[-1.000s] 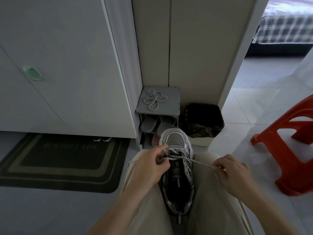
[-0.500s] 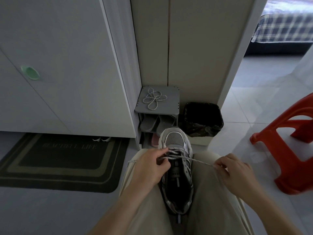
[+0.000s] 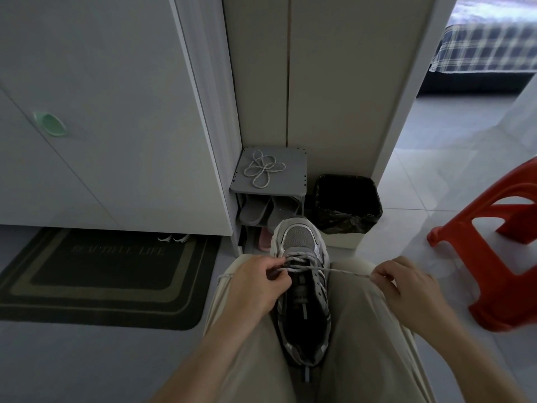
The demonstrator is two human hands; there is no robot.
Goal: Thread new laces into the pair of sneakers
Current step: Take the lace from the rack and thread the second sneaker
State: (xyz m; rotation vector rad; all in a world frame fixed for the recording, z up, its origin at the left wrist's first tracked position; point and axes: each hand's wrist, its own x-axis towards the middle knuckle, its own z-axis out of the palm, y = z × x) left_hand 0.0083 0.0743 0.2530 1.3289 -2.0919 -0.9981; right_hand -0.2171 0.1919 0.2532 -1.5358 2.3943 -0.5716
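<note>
While left hand (image 3: 255, 282) pinches the lace (image 3: 343, 271), right hand (image 3: 406, 283) seemingly grips its end.

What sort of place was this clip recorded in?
Most likely a home entryway. A small grey shoe rack holding slippers stands in the corner, a doormat lies on the floor to its left, and a bed with a plaid cover shows through the doorway.

Your left hand (image 3: 255, 286) covers the left eyelets of the sneaker (image 3: 300, 242), and the lace (image 3: 343, 271) end is hidden inside your right hand (image 3: 406, 289). Your thighs (image 3: 363, 330) hide the sneaker's sides. The stool (image 3: 494, 257) runs off the right edge. The mat (image 3: 101, 274) lettering is dim and blurred.
</note>
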